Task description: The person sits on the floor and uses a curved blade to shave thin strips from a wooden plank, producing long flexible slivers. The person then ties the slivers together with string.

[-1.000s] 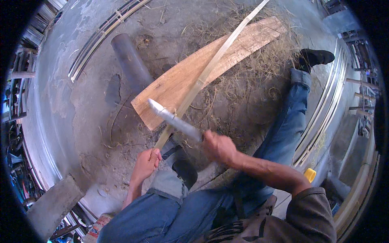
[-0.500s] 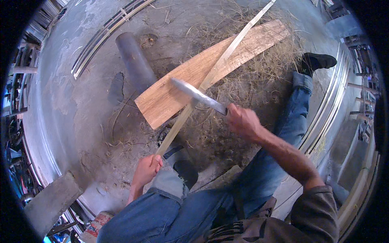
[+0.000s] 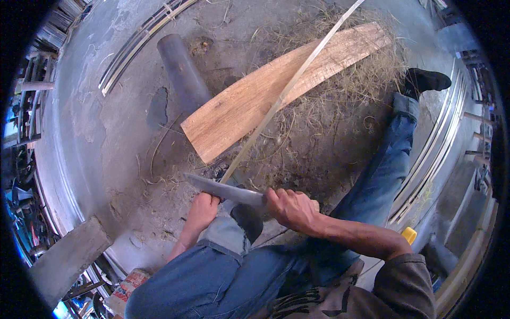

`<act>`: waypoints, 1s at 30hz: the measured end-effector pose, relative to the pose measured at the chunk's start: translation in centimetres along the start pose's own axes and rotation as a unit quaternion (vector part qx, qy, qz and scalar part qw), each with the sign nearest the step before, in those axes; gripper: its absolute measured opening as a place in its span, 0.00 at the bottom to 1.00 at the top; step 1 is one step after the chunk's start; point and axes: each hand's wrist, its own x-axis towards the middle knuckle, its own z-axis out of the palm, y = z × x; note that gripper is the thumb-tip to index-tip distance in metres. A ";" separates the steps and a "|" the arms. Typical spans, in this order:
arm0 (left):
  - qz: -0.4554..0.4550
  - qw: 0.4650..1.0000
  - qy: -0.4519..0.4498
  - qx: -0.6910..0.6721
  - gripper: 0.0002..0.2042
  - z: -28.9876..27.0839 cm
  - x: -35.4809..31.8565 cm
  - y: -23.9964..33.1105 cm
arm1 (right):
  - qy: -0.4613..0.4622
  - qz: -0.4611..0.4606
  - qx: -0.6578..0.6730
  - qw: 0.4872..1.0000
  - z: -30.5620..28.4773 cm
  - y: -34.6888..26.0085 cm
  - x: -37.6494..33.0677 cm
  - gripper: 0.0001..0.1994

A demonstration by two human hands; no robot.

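A long thin bamboo strip runs from my lap up across a wooden plank on the floor. My left hand grips the strip's near end beside my knee. My right hand is closed on the handle of a large knife. The blade points left and lies across the strip just above my left hand. My legs in blue jeans frame the work, the right one stretched out to a black shoe.
Dry shavings and fibres litter the concrete floor around the plank. A dark pipe lies beyond the plank's left end. A grey block sits at lower left, bundled strips at upper left, a yellow cap by my right arm.
The knife was up the strip near the plank half a second ago. My right hand has drawn it back down to the strip's near end by my left hand.
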 end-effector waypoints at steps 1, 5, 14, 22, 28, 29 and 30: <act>-0.015 1.000 -0.008 -0.011 0.16 -0.1 0.1 0.6 | -0.026 0.010 -0.054 0.998 -0.7 -0.2 -0.1 0.07; -0.033 0.999 -0.021 -0.017 0.16 -1.0 -0.7 2.6 | 0.199 0.148 -0.316 0.916 -8.3 16.9 4.4 0.06; -0.074 0.982 -0.118 -0.124 0.20 -1.4 -0.3 -1.0 | -0.073 0.062 -0.144 0.985 -2.0 6.7 2.6 0.05; -0.046 0.922 -0.199 -0.329 0.20 -2.9 0.4 -1.1 | 0.107 0.063 -0.316 0.941 -0.6 13.7 4.2 0.06; -0.103 0.935 -0.189 -0.281 0.18 -2.6 2.0 0.2 | 0.021 0.043 -0.047 0.998 -0.5 4.9 1.6 0.08; -0.102 0.940 -0.187 -0.267 0.18 -2.8 1.6 0.0 | -0.051 0.111 -0.060 0.991 0.1 9.0 2.3 0.10; -0.106 0.944 -0.180 -0.255 0.18 -3.0 1.0 -0.5 | 0.057 0.240 -0.007 0.969 -1.9 10.2 3.9 0.10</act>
